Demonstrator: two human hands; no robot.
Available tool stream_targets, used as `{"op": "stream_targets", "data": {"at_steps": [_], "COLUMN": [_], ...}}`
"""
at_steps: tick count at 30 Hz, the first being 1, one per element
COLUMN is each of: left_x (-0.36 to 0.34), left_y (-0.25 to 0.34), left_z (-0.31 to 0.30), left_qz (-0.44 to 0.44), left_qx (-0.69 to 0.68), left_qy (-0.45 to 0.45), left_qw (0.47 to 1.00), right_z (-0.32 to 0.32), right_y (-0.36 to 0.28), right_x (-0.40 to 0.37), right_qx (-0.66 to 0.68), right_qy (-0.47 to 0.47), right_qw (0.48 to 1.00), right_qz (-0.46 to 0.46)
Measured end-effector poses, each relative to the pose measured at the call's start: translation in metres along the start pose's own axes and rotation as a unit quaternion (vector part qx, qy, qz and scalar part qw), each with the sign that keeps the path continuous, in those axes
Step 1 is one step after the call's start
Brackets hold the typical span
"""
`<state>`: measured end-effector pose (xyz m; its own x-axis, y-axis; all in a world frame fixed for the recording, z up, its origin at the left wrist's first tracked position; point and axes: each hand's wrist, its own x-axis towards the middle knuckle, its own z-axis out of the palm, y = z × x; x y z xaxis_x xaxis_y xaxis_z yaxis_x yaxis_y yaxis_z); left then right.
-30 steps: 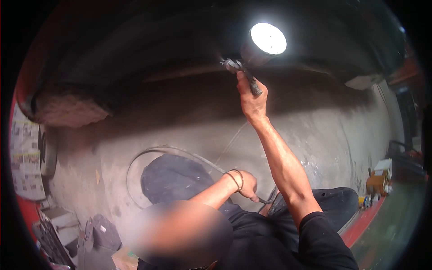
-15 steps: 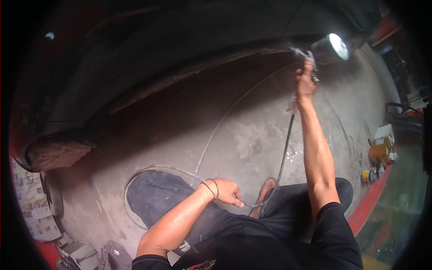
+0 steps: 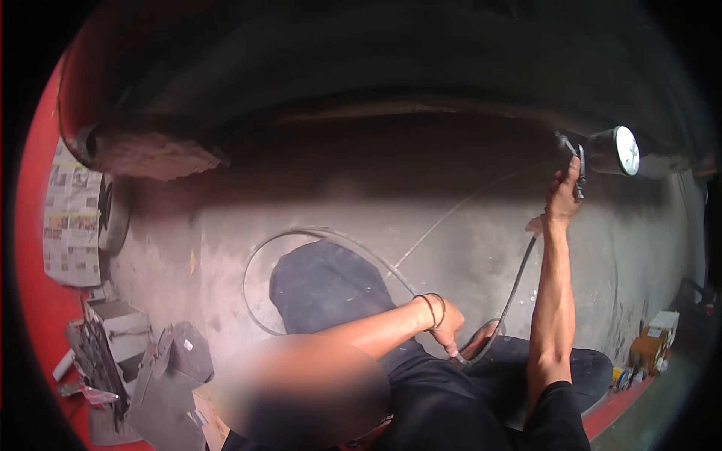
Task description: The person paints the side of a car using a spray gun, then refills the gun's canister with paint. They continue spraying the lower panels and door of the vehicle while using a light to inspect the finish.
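Observation:
My right hand (image 3: 562, 197) is wrapped round the handle of a spray gun (image 3: 581, 169), which has a cup with a pale round lid (image 3: 626, 151) on its right side. The gun is beside the lower edge of a dark vehicle panel (image 3: 361, 68). From below the hand, a hose (image 3: 519, 282) runs down to my left hand (image 3: 449, 328), whose fingers are closed on it near my foot (image 3: 481, 340). Another length of hose (image 3: 353, 239) loops round my knee. A dark band circles my left wrist.
Newspaper (image 3: 72, 218) covers part of the red surface at left. Grey boxes and scraps (image 3: 124, 331) lie at lower left. Cardboard boxes (image 3: 653, 340) and a yellow-and-blue can (image 3: 618, 376) stand at lower right. Crumpled covering (image 3: 154, 152) hangs at upper left.
The camera view has turned, so the panel's edge looks more level and more clutter shows at left. Both hands appear farther right, still holding the gun and hose.

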<state>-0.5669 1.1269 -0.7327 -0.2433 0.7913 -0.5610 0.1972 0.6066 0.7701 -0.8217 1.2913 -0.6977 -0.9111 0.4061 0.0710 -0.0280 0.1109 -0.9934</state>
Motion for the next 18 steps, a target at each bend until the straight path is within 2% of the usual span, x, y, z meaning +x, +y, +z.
{"op": "stream_targets", "data": {"at_steps": [4, 10, 12, 15, 18], "left_x": [-0.010, -0.047, -0.062, -0.081, -0.100], "left_y": [-0.002, -0.008, -0.007, -0.011, -0.015], "left_z": [0.003, 0.012, 0.014, 0.020, 0.031], "left_qz": [0.003, 0.021, 0.021, 0.003, -0.012], "left_qx": [-0.001, -0.009, -0.010, -0.021, -0.060], "left_qy": [0.022, 0.074, 0.080, 0.086, 0.107], "left_qw": [1.000, 0.997, 0.997, 0.996, 0.992], "right_z": [0.076, 0.164, 0.196, 0.244, 0.292], "right_y": [-0.007, -0.049, -0.050, -0.061, -0.065], "right_x": [-0.059, -0.152, -0.179, -0.228, -0.280], "right_qx": [0.008, -0.013, -0.005, 0.035, 0.021], "right_qy": [-0.045, -0.207, -0.249, -0.328, -0.390], "right_qw": [0.999, 0.978, 0.967, 0.942, 0.917], "right_qz": [-0.011, -0.024, -0.057, -0.069, -0.075]}}
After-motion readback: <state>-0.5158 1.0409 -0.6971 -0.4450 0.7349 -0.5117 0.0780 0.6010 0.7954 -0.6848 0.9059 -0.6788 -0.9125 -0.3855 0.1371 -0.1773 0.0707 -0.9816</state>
